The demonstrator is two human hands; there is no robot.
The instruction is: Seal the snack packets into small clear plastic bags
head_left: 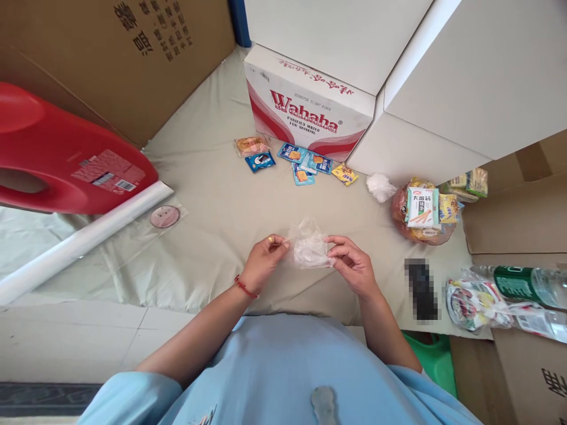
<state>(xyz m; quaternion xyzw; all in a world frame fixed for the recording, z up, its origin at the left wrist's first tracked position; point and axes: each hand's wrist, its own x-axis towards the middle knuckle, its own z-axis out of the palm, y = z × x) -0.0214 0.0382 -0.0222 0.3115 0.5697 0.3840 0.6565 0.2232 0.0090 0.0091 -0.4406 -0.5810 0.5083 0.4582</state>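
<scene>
A crumpled clear plastic bag (309, 248) is stretched between my two hands, just above the cloth-covered table. My left hand (266, 260) pinches its left edge between thumb and fingertips. On the opposite edge, the fingers of my right hand (353, 267) are closed on the film. Whether anything lies inside the bag I cannot tell. Beyond it, several small blue snack packets (305, 160) lie in front of a white and red water carton (308, 106). A yellow packet (344, 174) and a white crumpled plastic bundle (381, 187) are to their right.
At right stands a bowl (401, 221) heaped with snack packets; a pixelated dark object (422, 289) and plastic bottles (527, 283) lie nearer. A red jug (66, 153) and a long white roll (88, 239) occupy the left. White cabinets (443, 130) rise behind.
</scene>
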